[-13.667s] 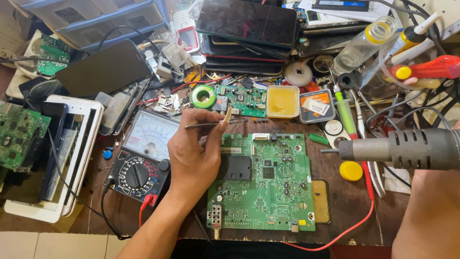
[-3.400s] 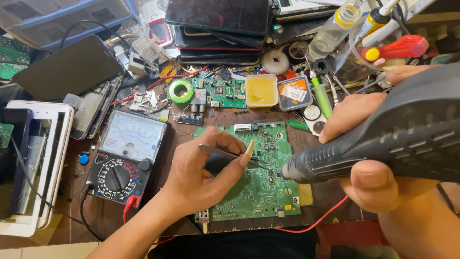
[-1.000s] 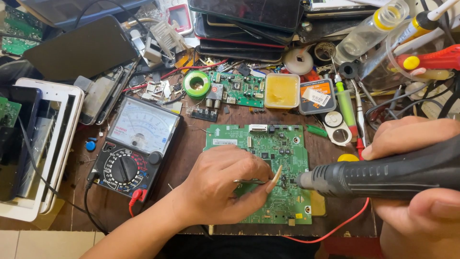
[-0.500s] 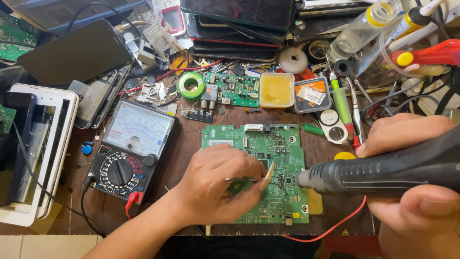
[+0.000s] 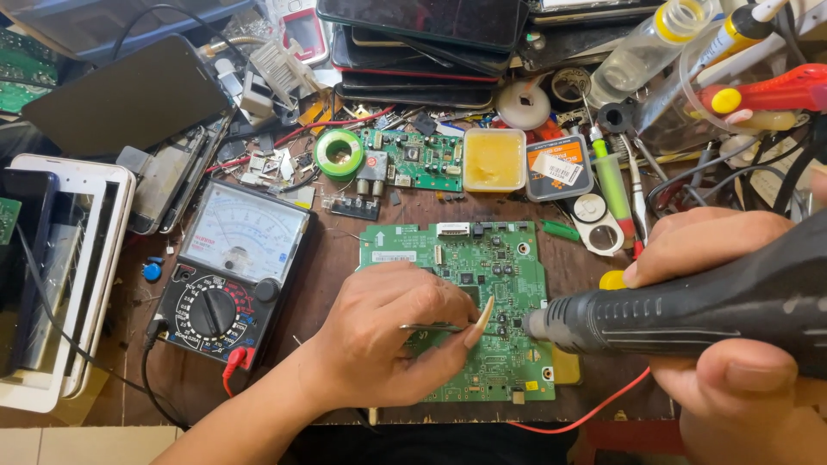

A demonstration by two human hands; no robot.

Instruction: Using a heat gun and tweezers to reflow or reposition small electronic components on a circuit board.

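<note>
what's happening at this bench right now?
A person is working on a green rectangular circuit board lying flat on a cluttered wooden bench. The left hand rests on the board and pinches thin metal tweezers, tips pointing toward the board's middle. The right hand grips a dark grey ribbed hot-air tool, its nozzle aimed sideways at the spot by the tweezer tips. A black analogue multimeter with a white dial face sits left of the board.
</note>
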